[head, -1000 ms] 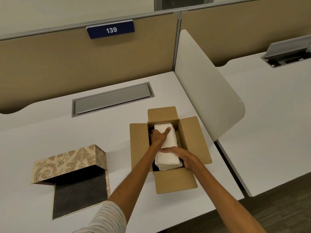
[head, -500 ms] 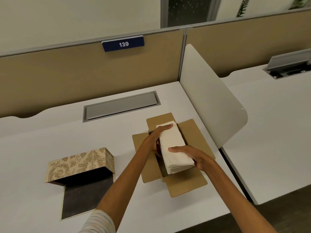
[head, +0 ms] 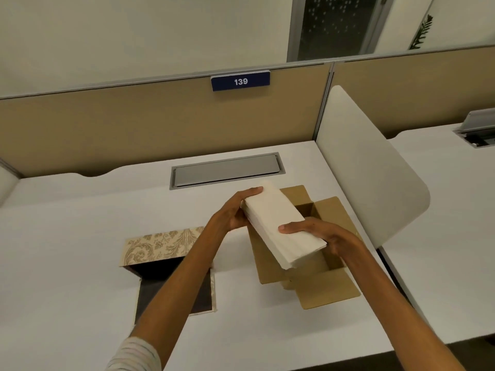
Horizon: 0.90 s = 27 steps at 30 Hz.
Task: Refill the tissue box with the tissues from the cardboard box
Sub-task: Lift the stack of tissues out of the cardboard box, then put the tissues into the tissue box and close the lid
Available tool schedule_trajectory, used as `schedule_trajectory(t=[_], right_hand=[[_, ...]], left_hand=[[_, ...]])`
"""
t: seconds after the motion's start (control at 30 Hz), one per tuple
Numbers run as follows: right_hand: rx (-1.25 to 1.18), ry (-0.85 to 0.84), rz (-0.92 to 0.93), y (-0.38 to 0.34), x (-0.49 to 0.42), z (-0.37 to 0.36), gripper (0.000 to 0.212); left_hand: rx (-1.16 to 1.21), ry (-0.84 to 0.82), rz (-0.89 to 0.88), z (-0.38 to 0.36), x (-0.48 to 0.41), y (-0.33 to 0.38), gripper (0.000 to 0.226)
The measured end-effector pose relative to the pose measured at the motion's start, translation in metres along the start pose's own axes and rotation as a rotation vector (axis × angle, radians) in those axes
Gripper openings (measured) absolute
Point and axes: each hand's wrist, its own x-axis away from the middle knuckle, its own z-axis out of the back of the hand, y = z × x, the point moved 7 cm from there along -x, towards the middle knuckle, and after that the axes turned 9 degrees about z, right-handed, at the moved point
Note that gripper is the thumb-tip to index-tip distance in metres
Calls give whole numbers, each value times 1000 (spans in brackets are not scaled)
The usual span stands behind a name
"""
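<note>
Both hands grip the white tissue stack (head: pixel 284 226), held tilted above the open cardboard box (head: pixel 325 287): left hand (head: pixel 233 212) clasps far end, right hand (head: pixel 318 235) w/ fingers over near end. Patterned tissue box (head: pixel 163 245) lies open on worktop (head: pixel 67 263), left of cardboard box.

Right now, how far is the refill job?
Done: the stack of tissues is lifted out, above the open cardboard box. In hand: the left hand holds its far end, the right hand its near end. Left: carry it to the patterned tissue box, which lies open with nothing white visible inside, then close it.
</note>
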Motion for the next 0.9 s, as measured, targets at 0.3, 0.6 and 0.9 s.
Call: schedule_trajectory(t=[0.3,0.6,0.9], right_hand=[[97,-220,-163,-25,-31,-79,67],[107,-234,-193,-26,-70,-163,71],[-323,56,-99,21,-91,-236,63]], left_hand=[[39,95,67,141,80,-27,61],[144,132,85,243,140,-79,59],[297,158,78,300,160,-139,57]])
